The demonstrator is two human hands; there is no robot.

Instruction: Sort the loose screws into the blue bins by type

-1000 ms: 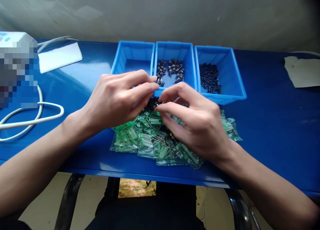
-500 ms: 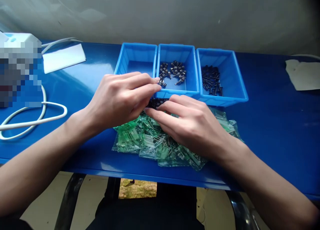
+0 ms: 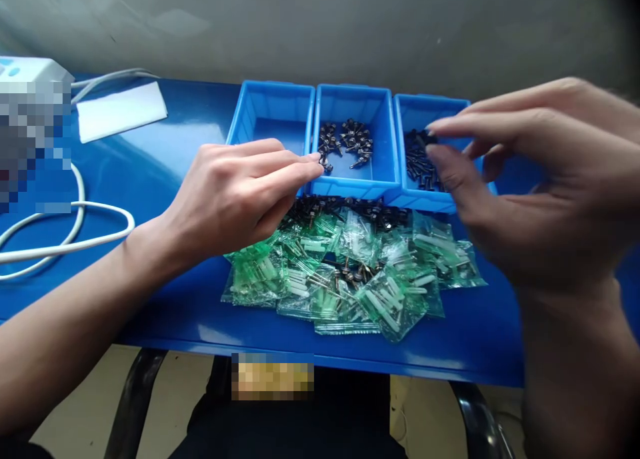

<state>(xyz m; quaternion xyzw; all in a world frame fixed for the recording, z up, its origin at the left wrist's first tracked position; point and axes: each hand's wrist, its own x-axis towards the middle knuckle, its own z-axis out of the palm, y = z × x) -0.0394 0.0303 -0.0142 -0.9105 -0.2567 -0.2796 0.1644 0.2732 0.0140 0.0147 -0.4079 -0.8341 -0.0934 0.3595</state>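
My left hand (image 3: 245, 186) hovers over the near edge of the left and middle blue bins, fingers pressed together and curled. Its fingertips are close to the hex-head screws (image 3: 356, 139) in the middle bin (image 3: 383, 162); what they hold, if anything, is hidden. My right hand (image 3: 540, 152), blurred, is raised over the right bin (image 3: 407, 106), thumb and index finger pinched around a small dark piece that looks like a black screw (image 3: 430, 135). More black screws (image 3: 416, 162) lie in that bin. Below, clear green bags (image 3: 395, 299) of pale plugs and screws lie heaped.
A row of loose dark screws (image 3: 383, 212) lies between bins and bags. The left bin (image 3: 275, 96) stands beside the middle one. White cable (image 3: 100, 209), a folded white paper (image 3: 123, 112) and a white device (image 3: 37, 69) are at left. The table's front edge (image 3: 300, 359) is near my lap.
My right hand has moved from the screw pile beside my left hand up and right to the right bin, uncovering the bags. My left hand has stayed almost still.
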